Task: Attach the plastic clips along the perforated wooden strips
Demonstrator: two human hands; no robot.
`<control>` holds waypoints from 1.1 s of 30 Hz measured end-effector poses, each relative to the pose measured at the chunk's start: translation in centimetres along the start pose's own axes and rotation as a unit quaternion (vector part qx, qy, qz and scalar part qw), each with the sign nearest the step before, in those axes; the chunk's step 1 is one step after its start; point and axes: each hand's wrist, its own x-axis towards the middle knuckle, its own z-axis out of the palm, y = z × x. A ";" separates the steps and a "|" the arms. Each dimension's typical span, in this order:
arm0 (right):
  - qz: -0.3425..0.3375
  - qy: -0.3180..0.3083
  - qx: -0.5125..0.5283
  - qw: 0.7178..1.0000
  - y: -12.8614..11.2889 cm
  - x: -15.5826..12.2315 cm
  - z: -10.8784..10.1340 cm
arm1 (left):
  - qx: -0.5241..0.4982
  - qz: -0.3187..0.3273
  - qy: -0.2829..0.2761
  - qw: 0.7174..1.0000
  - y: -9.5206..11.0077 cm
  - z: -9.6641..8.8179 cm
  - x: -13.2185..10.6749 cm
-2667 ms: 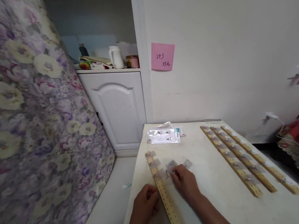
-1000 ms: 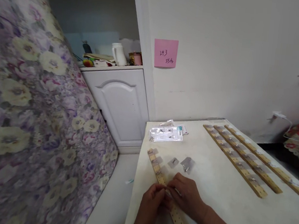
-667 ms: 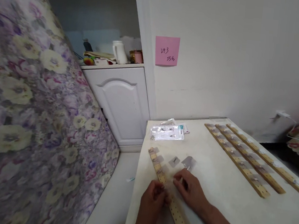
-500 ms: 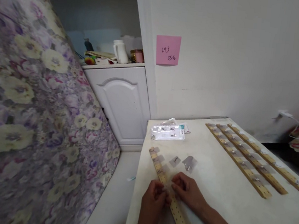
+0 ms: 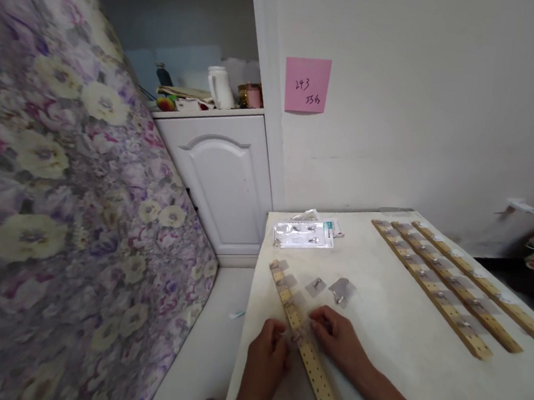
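Observation:
A perforated wooden strip [image 5: 319, 380] lies slanting away from me on the table, with several metal hooks on clear square pads along its far part. Closest to me among these is an adhesive hook [image 5: 299, 337], lying across the strip between my hands. My left hand [image 5: 266, 356] is closed in a pinch at the left edge of its pad. On the other side, my right hand [image 5: 340, 341] has its fingers curled together at the pad's right edge; the fingertips are partly hidden. Beyond the right hand lie a loose hook pad [image 5: 316, 285] and some overlapping hook pads [image 5: 342, 290].
Clear plastic packaging [image 5: 304, 234] lies at the table's back left. Three wooden strips with hooks [image 5: 424, 275] lie on the right. A floral curtain [image 5: 78, 218] hangs left, beside a white cabinet [image 5: 223, 189]. A pink note [image 5: 306, 84] is on the wall.
My left hand has drawn a little left, off the strip, uncovering the hook between my hands. My right hand has hardly moved. The whole view has shifted slightly.

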 end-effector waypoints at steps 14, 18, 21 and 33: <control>-0.013 0.036 -0.105 0.994 0.5 5.2 0.7 | -0.019 -0.021 0.040 0.999 1.2 0.5 2.8; 0.007 0.034 -0.104 0.994 0.6 5.4 1.0 | -0.023 -0.029 0.056 0.998 1.1 0.6 3.0; 0.013 0.033 -0.097 0.995 0.7 5.6 1.1 | -0.030 -0.027 0.059 0.997 0.9 0.7 3.3; 0.024 0.018 -0.089 0.996 0.6 5.5 1.1 | -0.006 -0.001 0.067 0.998 0.6 0.8 3.5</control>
